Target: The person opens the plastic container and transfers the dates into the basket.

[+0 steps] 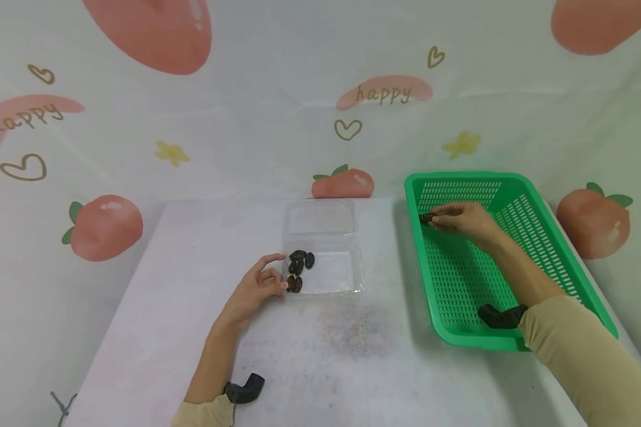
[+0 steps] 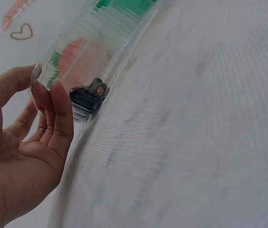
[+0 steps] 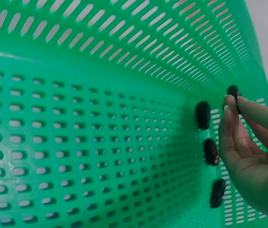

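A clear plastic box (image 1: 335,270) with its lid raised stands on the table. Several glossy, dark oval pieces (image 1: 299,267), date-like in shape, lie in its left part. My left hand (image 1: 251,293) is at the box's left side, and its thumb and a finger pinch the rim, as the left wrist view shows. Inside the green basket (image 1: 475,342), close to its left wall, my right hand (image 1: 470,222) pinches one dark oval piece (image 3: 233,91) between thumb and fingertips. Three more dark pieces (image 3: 211,152) lie in a row beside that hand in the right wrist view.
The basket stands at the right of the white table (image 1: 203,237), its slotted walls rising around my right hand. The box's clear lid (image 1: 320,217) leans toward a printed backdrop (image 1: 267,118) behind the table. A dark cable (image 1: 64,406) hangs at lower left.
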`<act>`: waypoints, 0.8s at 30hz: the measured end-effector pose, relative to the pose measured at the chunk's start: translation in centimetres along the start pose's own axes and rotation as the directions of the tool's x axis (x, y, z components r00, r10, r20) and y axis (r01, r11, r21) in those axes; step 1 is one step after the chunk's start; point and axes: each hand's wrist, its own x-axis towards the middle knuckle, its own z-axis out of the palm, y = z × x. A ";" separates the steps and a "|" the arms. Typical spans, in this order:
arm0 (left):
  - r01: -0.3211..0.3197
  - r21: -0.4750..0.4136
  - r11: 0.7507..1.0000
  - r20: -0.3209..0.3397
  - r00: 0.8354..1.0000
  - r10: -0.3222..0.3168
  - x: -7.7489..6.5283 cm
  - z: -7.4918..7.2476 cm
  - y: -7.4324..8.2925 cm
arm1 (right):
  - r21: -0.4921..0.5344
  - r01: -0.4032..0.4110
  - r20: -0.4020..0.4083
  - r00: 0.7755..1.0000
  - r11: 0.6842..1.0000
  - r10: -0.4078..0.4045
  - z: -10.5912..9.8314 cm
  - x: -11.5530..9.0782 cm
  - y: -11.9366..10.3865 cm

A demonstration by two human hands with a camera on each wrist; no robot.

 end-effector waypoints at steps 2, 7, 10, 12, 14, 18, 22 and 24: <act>0.002 -0.002 1.000 0.001 1.000 -0.002 0.0 0.0 0.0 | 0.029 -0.009 0.015 1.000 1.000 0.008 -0.1 0.1 0.5; 0.006 0.007 1.000 -0.002 1.000 -0.006 0.1 -0.1 -0.1 | 0.081 -0.010 0.033 0.999 0.997 0.008 -0.1 0.6 1.8; 0.007 0.009 1.000 -0.006 1.000 -0.007 0.1 -0.1 -0.2 | 0.077 -0.029 0.050 0.998 0.997 0.025 0.0 0.9 2.2; 0.007 0.014 1.000 -0.005 1.000 -0.007 0.2 -0.1 -0.2 | 0.067 -0.057 0.062 0.997 0.996 0.053 0.1 0.9 2.4; 0.010 0.015 1.000 -0.006 1.000 -0.010 0.2 -0.1 -0.2 | 0.055 -0.076 0.070 0.995 0.996 0.072 0.1 0.9 2.5; 0.017 0.020 1.000 -0.012 1.000 -0.017 0.2 0.0 -0.2 | 0.019 -0.067 0.069 0.995 0.998 0.066 0.4 0.9 2.4; 0.019 0.014 1.000 -0.019 1.000 -0.019 0.2 0.0 -0.2 | -0.053 -0.044 0.051 0.998 0.998 0.047 0.6 0.9 2.2; 0.019 0.009 1.000 -0.019 1.000 -0.019 0.2 0.0 -0.2 | -0.084 -0.048 0.045 0.998 0.995 0.051 0.7 0.9 2.2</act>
